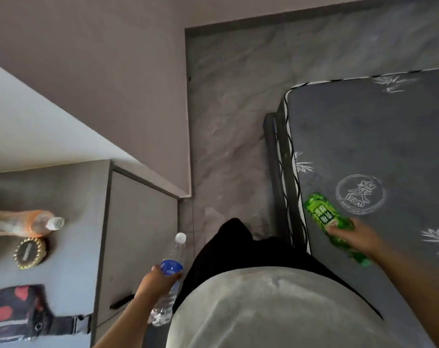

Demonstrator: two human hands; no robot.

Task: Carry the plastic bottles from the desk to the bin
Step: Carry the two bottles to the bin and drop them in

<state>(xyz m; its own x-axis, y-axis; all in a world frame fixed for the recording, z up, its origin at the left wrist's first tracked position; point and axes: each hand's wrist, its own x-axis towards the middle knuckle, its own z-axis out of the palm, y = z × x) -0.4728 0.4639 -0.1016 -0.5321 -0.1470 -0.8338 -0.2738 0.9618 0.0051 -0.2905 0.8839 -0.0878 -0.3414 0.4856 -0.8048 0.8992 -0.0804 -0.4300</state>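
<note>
My left hand point(155, 282) grips a clear plastic bottle point(173, 254) with a blue label and white cap, held beside the desk's right edge, cap pointing forward. At lower right, my right hand point(356, 236) holds a green-labelled plastic bottle point(322, 216) over the edge of the grey mattress. A third bottle point(41, 223), clear with an orange wrap and a white cap, lies on its side on the grey desk point(83, 197) at the left. No bin is in view.
A gold-rimmed round object point(30, 252) and a black bag with red spots point(12, 312) lie on the desk. A grey mattress point(379, 146) on a dark frame fills the right. Marbled floor point(228, 109) runs between desk and bed toward a wall corner.
</note>
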